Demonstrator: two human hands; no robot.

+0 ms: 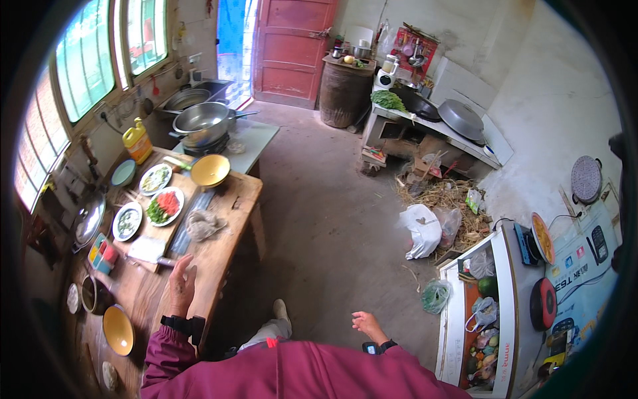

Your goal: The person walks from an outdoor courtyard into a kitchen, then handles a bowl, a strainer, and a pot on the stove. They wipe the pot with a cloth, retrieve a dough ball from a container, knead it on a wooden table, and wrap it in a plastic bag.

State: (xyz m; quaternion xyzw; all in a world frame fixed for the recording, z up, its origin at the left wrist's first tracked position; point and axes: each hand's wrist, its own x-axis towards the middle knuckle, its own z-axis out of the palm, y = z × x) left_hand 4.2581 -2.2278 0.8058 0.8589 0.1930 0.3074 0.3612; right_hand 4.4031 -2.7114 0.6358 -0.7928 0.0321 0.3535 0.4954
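Observation:
My left hand [182, 288] hovers by the near side of the wooden table [227, 224], empty, its fingers a little apart. Just beyond its fingertips is the handle of a cleaver [147, 249], whose broad blade lies on a wooden cutting board [192, 197]. Also on the board stand a plate of chopped red and green vegetables [167, 205] and two plates of pale chopped food, one farther off [155, 179] and one nearer [127, 222]. A crumpled cloth [203, 224] lies beside the board. Over the floor, my right hand [369, 324] hangs empty with loosely bent fingers.
Yellow bowls stand at the table's far end [210, 170] and near side [118, 330]. A large steel pot [202, 122] sits on a burner beyond. Across the concrete floor [319, 209] are a tiled stove [423, 124], straw [463, 214], plastic bags [421, 232] and a white cabinet [503, 309] holding produce.

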